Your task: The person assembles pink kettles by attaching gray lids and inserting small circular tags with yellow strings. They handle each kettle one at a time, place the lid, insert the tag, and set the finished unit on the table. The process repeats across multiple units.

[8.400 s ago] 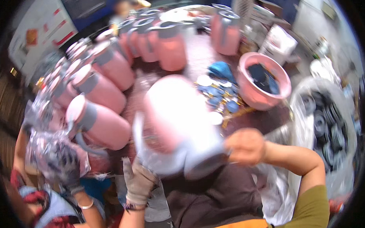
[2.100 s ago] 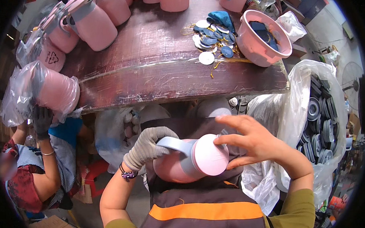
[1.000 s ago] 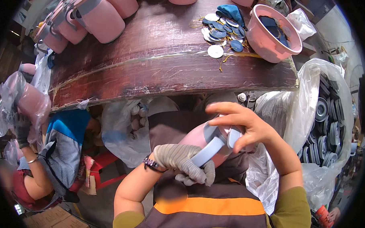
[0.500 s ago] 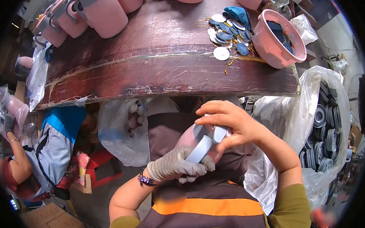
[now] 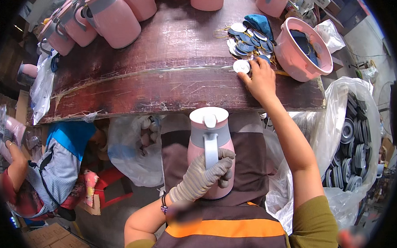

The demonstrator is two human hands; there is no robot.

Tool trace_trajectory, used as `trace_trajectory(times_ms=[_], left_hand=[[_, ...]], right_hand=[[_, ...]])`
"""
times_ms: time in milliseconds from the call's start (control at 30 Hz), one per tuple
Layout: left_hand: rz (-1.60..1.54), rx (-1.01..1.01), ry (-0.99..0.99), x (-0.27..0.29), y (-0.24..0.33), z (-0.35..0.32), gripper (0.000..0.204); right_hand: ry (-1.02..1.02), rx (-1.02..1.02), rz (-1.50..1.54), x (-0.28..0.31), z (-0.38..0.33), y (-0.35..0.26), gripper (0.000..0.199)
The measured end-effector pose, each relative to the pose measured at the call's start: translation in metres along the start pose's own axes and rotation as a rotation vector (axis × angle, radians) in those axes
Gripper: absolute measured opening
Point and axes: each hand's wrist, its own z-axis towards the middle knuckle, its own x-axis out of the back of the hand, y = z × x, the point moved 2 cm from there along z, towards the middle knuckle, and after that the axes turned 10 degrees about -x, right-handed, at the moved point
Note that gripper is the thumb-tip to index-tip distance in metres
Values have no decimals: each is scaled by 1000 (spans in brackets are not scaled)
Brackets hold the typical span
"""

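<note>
An upright pink vacuum jug [image 5: 195, 143] with a grey collar, white lid and pale grey handle stands before my lap, below the table edge. My left hand [image 5: 204, 174], in a striped grey work glove, is closed around its handle. My bare right hand [image 5: 260, 78] reaches onto the table, thumb and fingers apart. The thumb and fingertips are at a round white hang tag [image 5: 241, 66]; whether they grip it does not show. Just beyond lies a pile of round blue and white tags [image 5: 246, 40] with yellow strings, with a folded teal cloth [image 5: 259, 24] behind it.
Several pink jugs [image 5: 116, 24] stand on the dark red table [image 5: 161, 51]. A pink basin [image 5: 288, 62] is at its right end. Grey lids fill a plastic bag [image 5: 359, 92] to the right. At left, a person in a striped garment [image 5: 62, 157] handles a plastic-wrapped pink object.
My right hand has left the jug's lid and moved forward to the tags. The jug, tilted before, is now upright with its handle toward me, still in my left hand.
</note>
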Motion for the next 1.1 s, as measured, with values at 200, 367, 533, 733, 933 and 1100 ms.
trace_trajectory(times_ms=[200, 367, 533, 733, 933, 1100], left_hand=[[-300, -59, 184, 19, -17, -5, 40], [-131, -187, 299, 31, -23, -10, 31], [125, -310, 188, 45, -24, -7, 37], [857, -581, 56, 47, -15, -9, 21], [85, -330, 465, 45, -4, -22, 11], [355, -720, 353, 26, 12, -26, 11]], right_hand=[[64, -13, 359, -5, -6, 3, 23], [-553, -242, 971, 76, -51, -36, 14], [-1057, -391, 1033, 133, -119, -54, 12], [-1225, -418, 989, 135, -136, -67, 16], [-1115, -342, 1734, 130, -139, -48, 9], [-1254, -591, 2093, 144, -133, -58, 27]])
